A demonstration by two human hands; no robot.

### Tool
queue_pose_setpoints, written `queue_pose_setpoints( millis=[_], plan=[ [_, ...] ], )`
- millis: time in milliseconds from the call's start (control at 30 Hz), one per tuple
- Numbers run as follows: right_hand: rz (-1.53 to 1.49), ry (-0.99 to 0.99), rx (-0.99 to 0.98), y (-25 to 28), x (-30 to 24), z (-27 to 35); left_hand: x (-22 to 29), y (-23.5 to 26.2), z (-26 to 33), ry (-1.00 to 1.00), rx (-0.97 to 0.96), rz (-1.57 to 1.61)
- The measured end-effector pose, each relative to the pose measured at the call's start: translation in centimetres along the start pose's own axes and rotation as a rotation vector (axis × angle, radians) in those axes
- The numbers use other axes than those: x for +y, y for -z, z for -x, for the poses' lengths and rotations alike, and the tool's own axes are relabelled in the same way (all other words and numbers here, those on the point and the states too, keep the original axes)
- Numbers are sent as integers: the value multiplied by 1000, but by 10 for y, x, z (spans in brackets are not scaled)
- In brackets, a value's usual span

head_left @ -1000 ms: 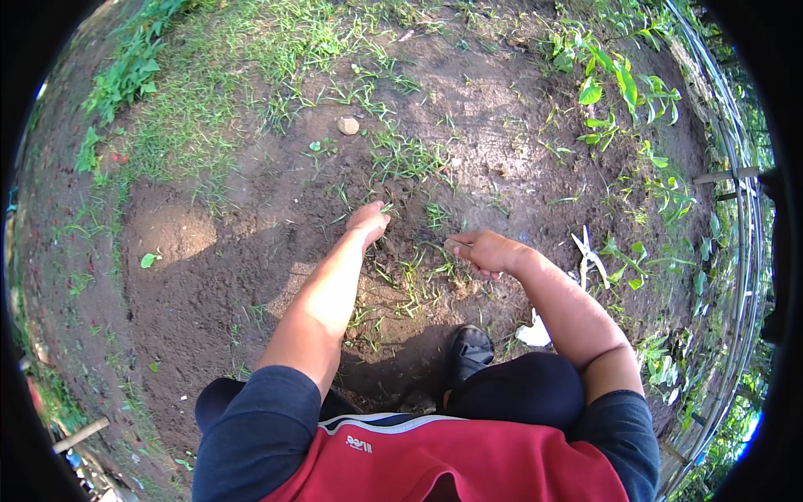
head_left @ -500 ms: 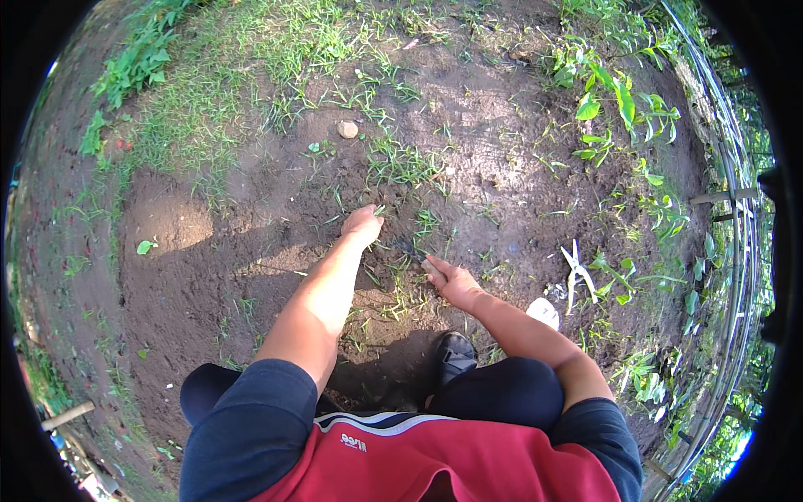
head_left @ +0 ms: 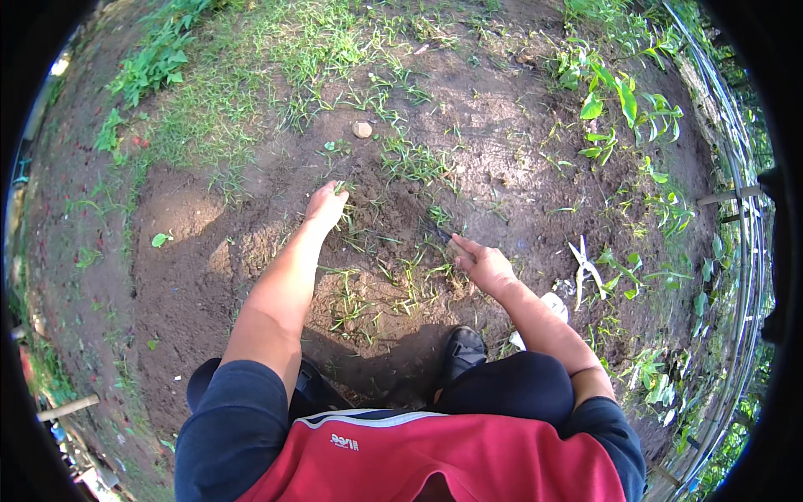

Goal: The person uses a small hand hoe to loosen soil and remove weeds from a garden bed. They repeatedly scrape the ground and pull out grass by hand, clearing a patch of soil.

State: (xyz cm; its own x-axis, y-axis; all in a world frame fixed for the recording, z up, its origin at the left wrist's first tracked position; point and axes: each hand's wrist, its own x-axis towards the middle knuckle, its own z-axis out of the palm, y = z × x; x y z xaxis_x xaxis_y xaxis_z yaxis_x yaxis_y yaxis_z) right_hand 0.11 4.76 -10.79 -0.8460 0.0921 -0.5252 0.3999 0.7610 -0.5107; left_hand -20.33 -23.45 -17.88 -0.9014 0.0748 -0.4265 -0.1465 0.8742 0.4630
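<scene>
Two short, dark blue cloth sleeves (head_left: 230, 410): softly creased, set beside a smooth red shirt front (head_left: 443, 460) with a curved white edge.
Black, round-toed shoes (head_left: 464, 350): planted on the ground, partly shaded.
White, smooth-looking piece (head_left: 554, 306): just beside the right forearm, partly hidden; material hard to tell.
Thin, yellow-green grass tufts (head_left: 406, 293): spiky and sprawling, between the shoes and the hands.
Right hand (head_left: 483, 266): bare, fingers wrapped around the pale handle of a slim hand tool (head_left: 459, 248), whose dark, narrow end slants to the soil.
Metallic-looking, pale-handled shears (head_left: 585, 272): lying with legs spread, right of the right hand.
Left hand (head_left: 326, 206): bare, fingertips pinching slender green grass blades (head_left: 341, 188) above the soil.
Brown soil (head_left: 192, 293): crumbly and lumpy near the hands, smoother in places.
Pale tan, blunt-edged stone (head_left: 361, 129): beyond the left hand.
Glossy, broad-leaved green plants (head_left: 619, 96): upper right, leaves pointed.
Dense green turf (head_left: 293, 67): fine, ragged blades, farthest out.
</scene>
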Motion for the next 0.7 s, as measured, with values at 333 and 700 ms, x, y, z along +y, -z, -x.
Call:
queue_pose_setpoints(
  millis=[333, 700],
  plan=[
    [44, 60, -30, 25, -41, -22, 30, 22, 24, -121, 31, -438],
    [-271, -78, -4, 31, -13, 14, 17, -37, 6, -385, -125, -431]
  ],
)
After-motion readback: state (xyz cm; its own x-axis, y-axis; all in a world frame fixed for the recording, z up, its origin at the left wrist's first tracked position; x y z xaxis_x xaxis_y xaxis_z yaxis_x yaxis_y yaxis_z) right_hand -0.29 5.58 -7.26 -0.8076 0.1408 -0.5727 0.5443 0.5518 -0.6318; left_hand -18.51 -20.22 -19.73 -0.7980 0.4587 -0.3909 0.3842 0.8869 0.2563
